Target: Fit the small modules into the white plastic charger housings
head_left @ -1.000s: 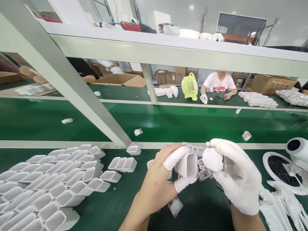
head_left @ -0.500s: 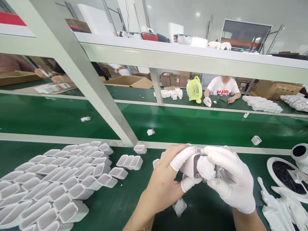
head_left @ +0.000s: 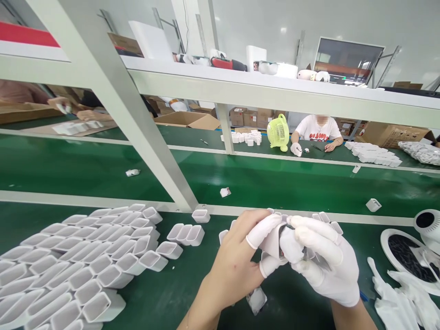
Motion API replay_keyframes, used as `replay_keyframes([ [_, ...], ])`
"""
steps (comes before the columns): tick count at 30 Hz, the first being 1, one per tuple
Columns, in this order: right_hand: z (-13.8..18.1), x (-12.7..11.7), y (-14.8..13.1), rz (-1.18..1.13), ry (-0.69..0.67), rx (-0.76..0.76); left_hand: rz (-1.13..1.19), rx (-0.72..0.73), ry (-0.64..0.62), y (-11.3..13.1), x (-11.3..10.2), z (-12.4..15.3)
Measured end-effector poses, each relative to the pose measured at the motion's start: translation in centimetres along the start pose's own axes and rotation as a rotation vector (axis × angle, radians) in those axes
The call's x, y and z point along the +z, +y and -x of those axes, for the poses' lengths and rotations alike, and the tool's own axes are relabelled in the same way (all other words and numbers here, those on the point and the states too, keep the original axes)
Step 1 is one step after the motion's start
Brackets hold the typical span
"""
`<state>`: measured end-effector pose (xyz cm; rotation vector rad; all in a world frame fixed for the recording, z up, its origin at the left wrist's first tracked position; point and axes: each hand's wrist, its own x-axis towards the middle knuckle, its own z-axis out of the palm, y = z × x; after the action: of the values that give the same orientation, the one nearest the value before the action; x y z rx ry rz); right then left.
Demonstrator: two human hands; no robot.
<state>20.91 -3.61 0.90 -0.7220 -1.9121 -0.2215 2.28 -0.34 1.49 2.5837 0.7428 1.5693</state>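
Note:
My left hand, with finger cots on thumb and forefinger, is closed round a white plastic housing whose open end faces right. My gloved right hand pinches a rounded white piece at that open end. Its edge meets the housing's mouth; how far it sits inside is hidden by my fingers. Below my hands a small bagged part lies on the dark green table. Behind them, more white housings are partly covered.
Many open white housings stand in rows at the left. White gloves and a small white fan are at the right. A green conveyor carries scattered parts. A slanted post rises ahead; a co-worker sits across.
The rounded white piece has turned slightly and sits closer against the housing's mouth. Parts on the conveyor have shifted right. The camera view has tilted up a little.

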Motion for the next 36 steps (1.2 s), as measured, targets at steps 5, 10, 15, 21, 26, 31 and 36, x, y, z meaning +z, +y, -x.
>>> replay_keyframes([
  [5, 0.2, -0.1, 0.2, 0.062, -0.026, -0.009, -0.015, -0.001, -0.005, -0.1, 0.1, 0.2],
  [10, -0.4, -0.5, -0.1, 0.129, -0.057, -0.001, -0.018, 0.01, -0.01, -0.3, 0.4, 0.2],
  [15, -1.7, -0.7, -0.9, 0.183, -0.09, -0.029, -0.011, 0.021, -0.007, -0.1, 0.7, 0.0],
  [21, -1.2, -0.5, -0.2, -0.129, -0.093, 0.017, 0.09, -0.027, -0.013, 0.2, 0.7, 0.2],
  [26, -0.3, 0.0, -0.3, -0.676, -0.326, 0.547, 0.072, 0.083, -0.02, 0.1, 0.8, 0.3],
  [31, -0.8, 0.7, -0.9, -0.584, -0.299, 0.731, 0.018, 0.122, -0.06, -0.1, 1.0, 0.0],
  [36, -1.5, 0.6, -0.6, -0.621, -0.326, 0.653, 0.004, 0.129, -0.066, -0.3, 0.8, -0.3],
])
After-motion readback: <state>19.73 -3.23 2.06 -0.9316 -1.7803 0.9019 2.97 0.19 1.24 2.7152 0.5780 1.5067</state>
